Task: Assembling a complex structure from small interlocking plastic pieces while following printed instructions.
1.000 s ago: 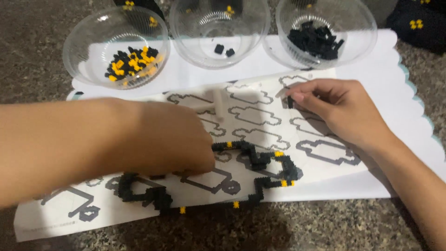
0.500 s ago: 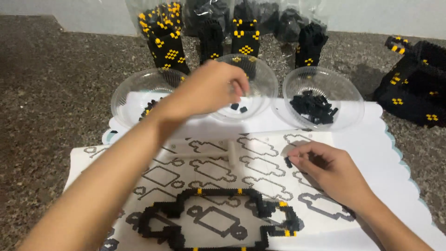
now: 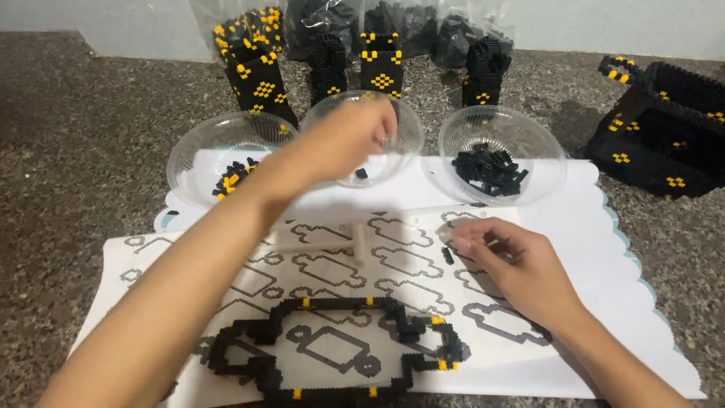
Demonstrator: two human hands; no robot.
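My left hand (image 3: pixel 347 143) reaches over the middle clear bowl (image 3: pixel 411 140), its fingers pinched together; I cannot see anything between them. One small black brick (image 3: pixel 361 174) lies in that bowl. My right hand (image 3: pixel 517 264) rests on the printed template sheet (image 3: pixel 332 264), fingertips closed on a small black brick (image 3: pixel 447 255) held against the paper. A closed loop of black bricks with yellow studs (image 3: pixel 332 304) lies on the sheet's near part, between my two forearms.
The left bowl (image 3: pixel 198 151) holds black and yellow bricks, and the right bowl (image 3: pixel 536 143) holds black ones. A white stick (image 3: pixel 359 245) lies on the sheet. Black-and-yellow brick builds and bags (image 3: pixel 381 64) stand behind the bowls, with a larger build (image 3: pixel 664 128) at far right. A white mat (image 3: pixel 604 227) covers a speckled stone top.
My left hand has moved from the brick loop up to the middle bowl and pinched shut there. The view has tilted up. My right hand stayed on the sheet.
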